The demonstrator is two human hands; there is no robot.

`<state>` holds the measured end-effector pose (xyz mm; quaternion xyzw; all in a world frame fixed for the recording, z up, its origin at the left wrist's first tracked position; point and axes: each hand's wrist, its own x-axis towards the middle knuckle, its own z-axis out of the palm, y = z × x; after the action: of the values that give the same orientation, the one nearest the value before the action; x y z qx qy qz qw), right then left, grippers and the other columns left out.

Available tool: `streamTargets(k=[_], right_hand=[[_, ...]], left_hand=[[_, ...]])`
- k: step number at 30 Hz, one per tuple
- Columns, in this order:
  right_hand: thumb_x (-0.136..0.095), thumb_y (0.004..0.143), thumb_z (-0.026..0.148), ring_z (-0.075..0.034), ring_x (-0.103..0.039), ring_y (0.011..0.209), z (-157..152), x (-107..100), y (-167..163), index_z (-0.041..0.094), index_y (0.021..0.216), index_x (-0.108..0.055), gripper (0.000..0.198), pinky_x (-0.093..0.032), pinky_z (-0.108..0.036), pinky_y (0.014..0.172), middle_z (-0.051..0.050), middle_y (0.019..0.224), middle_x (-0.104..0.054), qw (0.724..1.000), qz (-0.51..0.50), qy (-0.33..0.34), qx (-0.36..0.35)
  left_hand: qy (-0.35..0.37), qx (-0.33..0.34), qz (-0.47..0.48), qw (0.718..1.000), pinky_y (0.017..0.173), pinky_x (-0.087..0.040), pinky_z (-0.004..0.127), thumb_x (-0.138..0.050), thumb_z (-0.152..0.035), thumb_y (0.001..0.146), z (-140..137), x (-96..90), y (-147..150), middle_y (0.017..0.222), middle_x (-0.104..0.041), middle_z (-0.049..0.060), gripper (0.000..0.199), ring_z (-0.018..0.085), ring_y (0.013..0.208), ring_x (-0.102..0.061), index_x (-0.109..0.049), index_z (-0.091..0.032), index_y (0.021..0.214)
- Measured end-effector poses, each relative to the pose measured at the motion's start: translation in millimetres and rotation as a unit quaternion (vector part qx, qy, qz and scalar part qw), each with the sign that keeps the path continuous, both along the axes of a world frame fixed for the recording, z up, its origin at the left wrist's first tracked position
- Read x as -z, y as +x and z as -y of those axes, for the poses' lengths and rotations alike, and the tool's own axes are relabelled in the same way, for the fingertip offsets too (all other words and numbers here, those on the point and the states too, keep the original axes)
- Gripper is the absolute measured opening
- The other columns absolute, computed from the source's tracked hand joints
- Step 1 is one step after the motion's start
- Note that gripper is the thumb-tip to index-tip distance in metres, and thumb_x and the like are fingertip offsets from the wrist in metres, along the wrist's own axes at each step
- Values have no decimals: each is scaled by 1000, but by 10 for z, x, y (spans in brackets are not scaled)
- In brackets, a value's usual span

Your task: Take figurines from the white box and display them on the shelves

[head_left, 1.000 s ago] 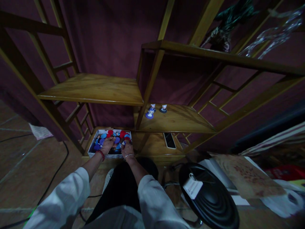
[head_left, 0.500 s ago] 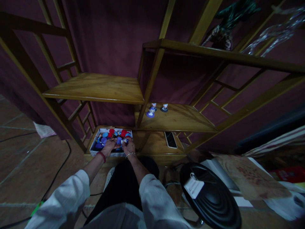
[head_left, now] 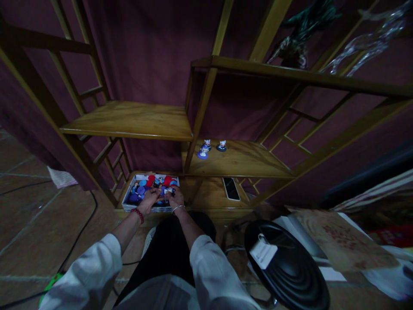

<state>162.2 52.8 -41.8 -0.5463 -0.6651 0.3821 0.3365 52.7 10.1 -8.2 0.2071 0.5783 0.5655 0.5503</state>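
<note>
A shallow white box (head_left: 125, 202) of small figurines with purple, red and blue round bases sits on the lowest shelf. My left hand (head_left: 150, 201), a red bead bracelet at its wrist, is over the box's front part with its fingers stretched toward the right. Close beside it, my right hand (head_left: 176, 199) is closed on a small white-and-purple figurine (head_left: 169, 190) above the box's right part. Fine detail at the fingertips is too small to make out. On the middle shelf stand a purple-based figurine (head_left: 203, 152) and two dark-based figurines (head_left: 221, 146).
A smartphone (head_left: 231, 189) lies on the lowest shelf, right of the box. The wooden middle shelf (head_left: 248, 161) and a higher left shelf (head_left: 129, 118) overhang it. A black stool (head_left: 290, 267) with a white item on it stands at my right. Cables (head_left: 80, 237) run across the floor.
The view has shifted very slightly. Both hands stay over the box, with only small finger movement; the right hand still holds the figurine.
</note>
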Motion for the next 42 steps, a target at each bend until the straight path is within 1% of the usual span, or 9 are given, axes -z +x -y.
streamTargets(k=[5, 9, 13, 16, 21, 26, 32, 37, 42], right_hand=[[-47, 76, 27, -14, -63, 70, -15, 14, -2, 19, 100, -55, 26, -50, -24, 63, 0, 79, -64, 997, -53, -48, 10], [-50, 75, 30, -14, -63, 70, -13, -36, 33, 19, 98, -56, 26, -50, -24, 63, 0, 78, -64, 996, -64, -55, 4], [-51, 74, 31, -14, -63, 71, -8, -54, 60, 19, 97, -57, 25, -50, -24, 64, 0, 78, -64, 995, -79, -60, -2], [-52, 74, 30, -14, -63, 71, -15, -42, 57, 20, 96, -57, 25, -50, -24, 64, 0, 79, -65, 994, -80, -69, 0], [-53, 71, 27, -15, -62, 75, -33, -22, 40, 20, 94, -57, 25, -50, -25, 67, 0, 82, -64, 996, -65, -62, 10], [-52, 71, 26, -14, -62, 72, -36, 0, 34, 21, 95, -57, 26, -50, -26, 65, 0, 82, -64, 997, -54, -61, 4], [-54, 68, 28, -14, -60, 78, -46, 40, 68, 21, 93, -56, 26, -48, -26, 71, 1, 83, -63, 999, -28, -33, -2], [-55, 66, 29, -14, -59, 78, -62, 49, 94, 22, 93, -54, 28, -46, -26, 73, 3, 83, -62, 998, -55, -28, -32], [-55, 66, 31, -13, -59, 77, -87, 94, 100, 21, 93, -52, 29, -46, -22, 71, 2, 83, -62, 994, -87, -30, -54]], left_hand=[[8, -3, 11, 1000, 80, -51, 29, -59, -15, 75, 28, -38, 3, 66, -59, 0, 10, 10, 68, -61, -53, -13, 67], [10, -7, 13, 1000, 81, -51, 30, -60, -12, 73, 46, -60, -3, 65, -57, -2, 10, 8, 64, -59, -53, -14, 66], [14, -9, 41, 999, 79, -52, 30, -60, -7, 71, 49, -52, -16, 63, -56, -3, 12, 7, 62, -59, -52, -14, 66], [19, -7, 53, 998, 79, -52, 30, -57, -6, 73, 45, -28, -29, 63, -56, -3, 11, 7, 61, -58, -53, -13, 67], [13, -4, 41, 999, 80, -51, 31, -58, -8, 73, 38, 13, -47, 63, -56, -2, 10, 8, 63, -58, -54, -14, 67], [22, 3, 51, 998, 80, -51, 31, -59, -10, 73, 40, 30, -56, 63, -56, -3, 9, 8, 64, -58, -54, -14, 66], [28, 5, 69, 997, 80, -51, 30, -63, -11, 70, 42, 31, -55, 66, -59, -2, 9, 9, 68, -60, -55, -13, 65], [30, -5, 70, 997, 79, -51, 30, -66, -12, 67, 43, 38, -60, 63, -57, -3, 12, 9, 66, -59, -55, -13, 64], [32, 11, 60, 998, 80, -50, 33, -67, -16, 68, 53, 47, -76, 64, -58, -2, 13, 9, 65, -59, -55, -13, 66]])
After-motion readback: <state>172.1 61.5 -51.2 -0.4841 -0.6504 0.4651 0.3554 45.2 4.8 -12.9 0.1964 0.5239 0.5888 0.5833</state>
